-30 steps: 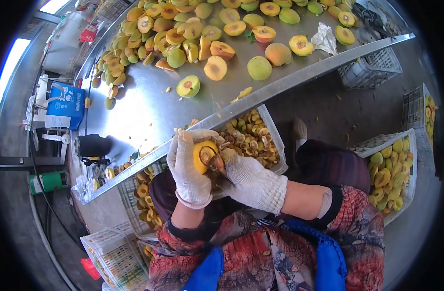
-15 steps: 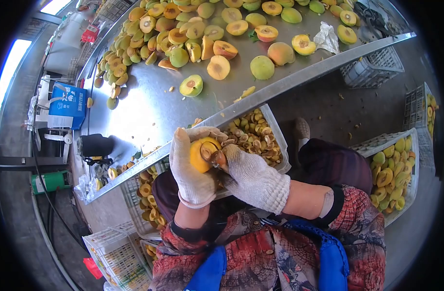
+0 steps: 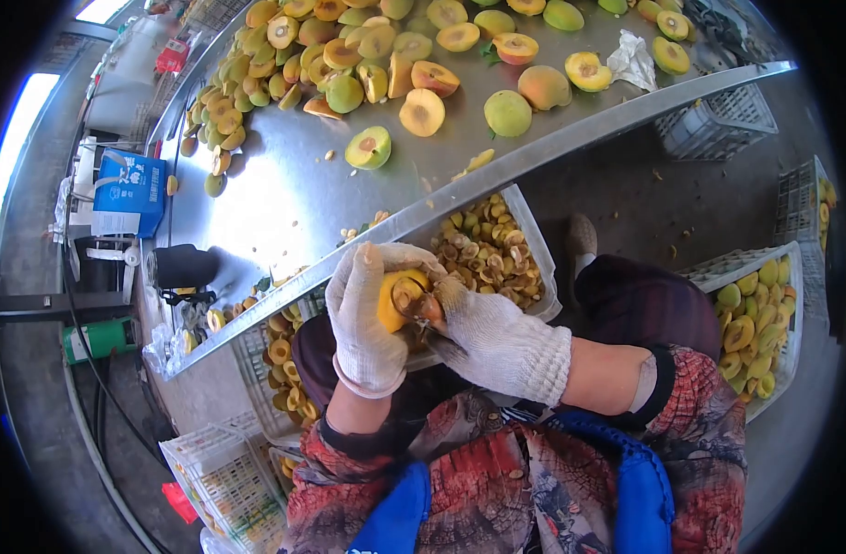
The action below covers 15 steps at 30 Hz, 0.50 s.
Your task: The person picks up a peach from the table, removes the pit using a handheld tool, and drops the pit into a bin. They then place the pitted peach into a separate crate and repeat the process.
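My left hand, in a white knit glove, is closed around a yellow peach half with its cut face turned to the right. My right hand, also gloved and stained at the fingertips, grips a small pitting tool. Its brownish end meets the middle of the cut face, at the pit. Most of the tool is hidden by the glove. Both hands are above my lap, just in front of the metal table edge. Below and beyond them is a white crate of pits and fruit scraps.
Whole and halved peaches are heaped on the metal table, with crumpled paper at right. Crates of peach halves stand at my right and left. A blue box and a dark cylinder are at far left.
The peach half has turned slightly in my left hand, and the tool's end has shifted against the pit. The whole view has moved a little.
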Motion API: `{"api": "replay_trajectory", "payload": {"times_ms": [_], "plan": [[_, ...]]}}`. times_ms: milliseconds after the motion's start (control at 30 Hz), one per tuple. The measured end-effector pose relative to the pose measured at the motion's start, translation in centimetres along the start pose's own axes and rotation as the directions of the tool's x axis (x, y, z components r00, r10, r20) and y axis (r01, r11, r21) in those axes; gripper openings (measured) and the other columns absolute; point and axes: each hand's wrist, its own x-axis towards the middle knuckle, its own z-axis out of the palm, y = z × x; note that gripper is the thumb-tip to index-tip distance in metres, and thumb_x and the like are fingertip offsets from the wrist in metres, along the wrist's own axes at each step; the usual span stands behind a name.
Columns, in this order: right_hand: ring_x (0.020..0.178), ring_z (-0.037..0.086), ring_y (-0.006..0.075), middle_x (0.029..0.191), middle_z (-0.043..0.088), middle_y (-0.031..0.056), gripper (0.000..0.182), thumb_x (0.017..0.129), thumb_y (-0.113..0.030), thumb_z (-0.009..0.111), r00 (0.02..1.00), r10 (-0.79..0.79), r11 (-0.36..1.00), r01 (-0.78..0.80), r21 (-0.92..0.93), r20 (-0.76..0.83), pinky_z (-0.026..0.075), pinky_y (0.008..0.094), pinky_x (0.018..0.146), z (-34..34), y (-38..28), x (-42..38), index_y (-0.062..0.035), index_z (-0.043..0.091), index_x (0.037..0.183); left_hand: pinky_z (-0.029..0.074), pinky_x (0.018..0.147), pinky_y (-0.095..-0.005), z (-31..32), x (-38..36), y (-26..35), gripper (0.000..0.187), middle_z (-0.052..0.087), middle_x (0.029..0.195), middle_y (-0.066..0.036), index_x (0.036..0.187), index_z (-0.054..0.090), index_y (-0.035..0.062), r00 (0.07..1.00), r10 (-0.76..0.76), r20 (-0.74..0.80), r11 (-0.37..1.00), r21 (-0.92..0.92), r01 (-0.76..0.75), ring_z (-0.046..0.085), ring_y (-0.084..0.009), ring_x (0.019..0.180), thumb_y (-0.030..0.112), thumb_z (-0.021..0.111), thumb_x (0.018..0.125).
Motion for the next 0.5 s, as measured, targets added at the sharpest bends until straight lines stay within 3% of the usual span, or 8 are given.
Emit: {"api": "replay_trajectory", "payload": {"times_ms": [100, 233, 300, 333, 367, 400, 433, 500], "plan": [[0.079, 0.062, 0.0405, 0.083, 0.061, 0.0228, 0.030, 0.089, -0.028, 0.054, 0.996, -0.065, 0.998, 0.065, -0.005, -0.054, 0.051, 0.0479, 0.066, 0.8, 0.7, -0.4, -0.0026, 0.053, 0.104, 0.052, 0.066, -0.0333, -1.4, 0.5, 0.5, 0.049, 0.062, 0.083, -0.018, 0.088, 0.057, -0.0023, 0.987, -0.124, 0.104, 0.983, 0.149, 0.108, 0.062, -0.0237, 0.073, 0.044, 0.041, 0.098], [0.077, 0.063, 0.0388, 0.085, 0.061, 0.0222, 0.030, 0.086, -0.024, 0.058, 0.996, 0.094, 0.979, -0.091, 0.185, -0.006, 0.052, 0.0450, 0.066, 0.2, -0.4, -0.1, -0.0007, 0.052, 0.103, 0.054, 0.072, -0.0364, -1.6, 1.6, 1.3, 0.050, 0.062, 0.089, -0.018, 0.094, 0.056, -0.0026, 0.972, -0.176, 0.152, 0.960, 0.244, 0.136, 0.062, -0.0267, 0.081, 0.045, 0.042, 0.097], [0.076, 0.065, 0.0341, 0.087, 0.062, 0.0209, 0.033, 0.083, -0.020, 0.061, 0.968, 0.228, 0.932, -0.247, 0.264, 0.099, 0.053, 0.0400, 0.065, -1.4, -1.7, 0.5, 0.0027, 0.050, 0.105, 0.050, 0.079, -0.0348, -0.6, 1.6, 2.0, 0.047, 0.062, 0.095, -0.017, 0.098, 0.057, -0.0029, 0.984, -0.033, 0.173, 0.994, -0.094, 0.049, 0.061, -0.0245, 0.086, 0.043, 0.047, 0.096], [0.077, 0.064, 0.0367, 0.088, 0.061, 0.0223, 0.033, 0.084, -0.021, 0.060, 0.969, 0.220, 0.918, -0.245, 0.313, 0.115, 0.053, 0.0419, 0.067, -1.9, -2.2, 0.7, 0.0018, 0.051, 0.105, 0.049, 0.082, -0.0341, 0.0, 1.6, 2.1, 0.046, 0.062, 0.097, -0.017, 0.100, 0.057, -0.0030, 0.985, 0.040, 0.168, 0.965, -0.260, 0.005, 0.060, -0.0234, 0.089, 0.042, 0.049, 0.095], [0.079, 0.063, 0.0393, 0.088, 0.061, 0.0237, 0.032, 0.084, -0.022, 0.059, 0.969, 0.209, 0.900, -0.242, 0.361, 0.129, 0.052, 0.0439, 0.069, -2.4, -2.7, 0.8, 0.0010, 0.052, 0.104, 0.049, 0.084, -0.0361, 0.4, 1.4, 1.7, 0.039, 0.061, 0.100, -0.017, 0.104, 0.055, -0.0024, 0.980, 0.149, 0.130, 0.951, -0.292, -0.106, 0.059, -0.0240, 0.090, 0.035, 0.054, 0.093], [0.081, 0.061, 0.0419, 0.088, 0.060, 0.0252, 0.031, 0.084, -0.024, 0.058, 0.970, 0.197, 0.881, -0.239, 0.410, 0.141, 0.051, 0.0458, 0.071, -2.7, -2.9, 0.9, 0.0002, 0.053, 0.103, 0.049, 0.084, -0.0361, 0.4, 1.1, 1.3, 0.035, 0.061, 0.099, -0.017, 0.103, 0.056, -0.0022, 0.983, 0.154, 0.104, 0.955, -0.269, -0.122, 0.059, -0.0237, 0.090, 0.031, 0.055, 0.092], [0.083, 0.061, 0.0415, 0.088, 0.060, 0.0257, 0.031, 0.084, -0.023, 0.057, 0.996, 0.048, 0.960, -0.026, 0.277, -0.074, 0.051, 0.0464, 0.071, -1.0, -2.0, 1.0, 0.0012, 0.054, 0.103, 0.049, 0.084, -0.0362, 0.4, 0.8, 0.7, 0.032, 0.061, 0.099, -0.017, 0.103, 0.056, -0.0020, 0.984, 0.159, 0.078, 0.960, -0.245, -0.135, 0.059, -0.0233, 0.090, 0.028, 0.055, 0.092], [0.084, 0.061, 0.0415, 0.089, 0.060, 0.0256, 0.030, 0.084, -0.023, 0.056, 0.995, 0.102, 0.965, -0.095, 0.246, -0.014, 0.051, 0.0470, 0.071, -0.3, -1.1, 0.5, 0.0011, 0.054, 0.102, 0.050, 0.080, -0.0349, 0.1, 0.6, -0.1, 0.021, 0.062, 0.097, -0.016, 0.101, 0.058, -0.0014, 0.996, 0.088, -0.019, 0.978, -0.190, -0.090, 0.059, -0.0214, 0.089, 0.015, 0.056, 0.087]]}}
